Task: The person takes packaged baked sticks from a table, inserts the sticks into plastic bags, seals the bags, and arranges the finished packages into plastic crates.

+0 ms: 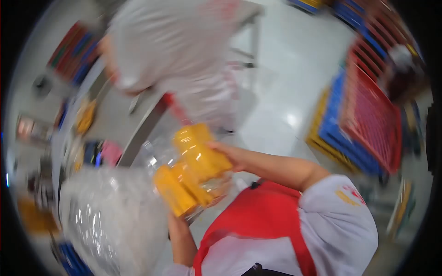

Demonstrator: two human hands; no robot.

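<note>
Several bright yellow packs (195, 154), bunched together with clear plastic around them, are held in front of the red apron. My right hand (230, 155) grips their upper right side, fingers closed against the yellow surface. From below, my left hand (177, 221) holds the lower end of the bundle; its fingers are mostly hidden behind the packs. A large clear plastic bag (115, 221) bulges just left of my left forearm. Motion blur hides any writing on the packs.
A co-worker in white clothing (170, 41) leans over a metal table (142, 124) at the upper left. Red, blue and yellow crates (345, 124) are stacked on the floor at the right. A pink item (111, 152) and a yellow item (86, 117) lie on the left.
</note>
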